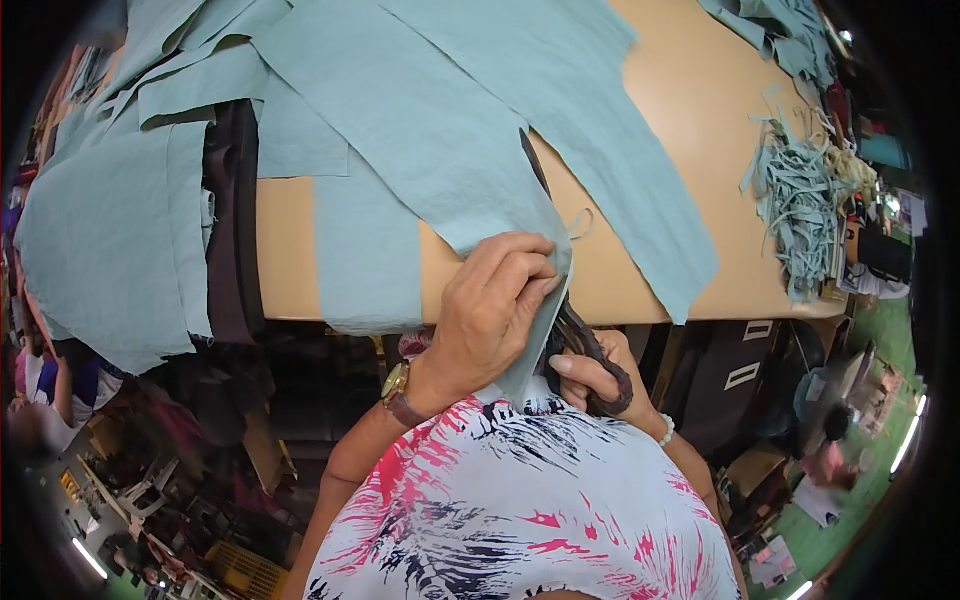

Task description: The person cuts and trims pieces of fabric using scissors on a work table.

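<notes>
My left hand [497,308], with a watch on its wrist, pinches the edge of a light teal fabric piece [450,180] near the front edge of the table. Close beside it, my right hand [598,375] is wrapped round the dark handles of a pair of scissors [572,335]. The scissors point away from me along the fabric edge, and one dark blade tip shows past the cloth. Part of the blades is hidden behind the fabric. A thin curled strip [582,224] of the same cloth sticks out by the blade.
More teal fabric pieces [110,240] lie layered at the left, with a dark cloth strip [232,220] among them. A heap of narrow teal scraps [797,210] hangs over the right side of the tan table [690,100]. Other people are in the background.
</notes>
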Motion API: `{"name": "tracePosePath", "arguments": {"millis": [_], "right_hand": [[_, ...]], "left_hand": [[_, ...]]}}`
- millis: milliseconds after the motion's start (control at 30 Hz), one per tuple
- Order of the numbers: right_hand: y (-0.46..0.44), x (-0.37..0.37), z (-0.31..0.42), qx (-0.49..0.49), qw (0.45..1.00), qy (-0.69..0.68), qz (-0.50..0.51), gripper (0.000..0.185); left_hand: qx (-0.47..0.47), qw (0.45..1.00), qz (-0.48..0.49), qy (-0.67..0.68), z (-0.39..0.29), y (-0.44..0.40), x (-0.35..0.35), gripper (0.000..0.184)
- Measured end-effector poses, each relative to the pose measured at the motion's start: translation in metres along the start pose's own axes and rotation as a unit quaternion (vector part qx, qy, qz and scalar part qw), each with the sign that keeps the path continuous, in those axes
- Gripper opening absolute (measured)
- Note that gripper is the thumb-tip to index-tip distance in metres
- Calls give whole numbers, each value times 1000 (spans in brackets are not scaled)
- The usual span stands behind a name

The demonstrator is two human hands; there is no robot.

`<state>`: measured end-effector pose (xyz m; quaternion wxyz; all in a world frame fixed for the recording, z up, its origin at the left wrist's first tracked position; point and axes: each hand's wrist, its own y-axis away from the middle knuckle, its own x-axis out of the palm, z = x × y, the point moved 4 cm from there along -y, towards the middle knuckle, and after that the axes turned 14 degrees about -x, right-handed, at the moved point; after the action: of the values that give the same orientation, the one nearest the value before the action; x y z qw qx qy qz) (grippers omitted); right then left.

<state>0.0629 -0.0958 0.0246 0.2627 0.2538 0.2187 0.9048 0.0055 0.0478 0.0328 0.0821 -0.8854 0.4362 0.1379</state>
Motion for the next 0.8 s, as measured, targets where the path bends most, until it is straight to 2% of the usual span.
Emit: {"name": "tracePosePath", "arguments": {"millis": [133,233,800], "right_hand": [[4,0,-5,-3,1000,5,-8,22],[7,1,-5,1,1000,9,-16,23],[4,3,-10,-45,998,-36,-26,30]], "left_hand": [[-6,1000,10,2,2,2,1,8],[6,1000,-2,23,0,2,1,14],[-10,1000,17,24,0,10,-1,7]]}}
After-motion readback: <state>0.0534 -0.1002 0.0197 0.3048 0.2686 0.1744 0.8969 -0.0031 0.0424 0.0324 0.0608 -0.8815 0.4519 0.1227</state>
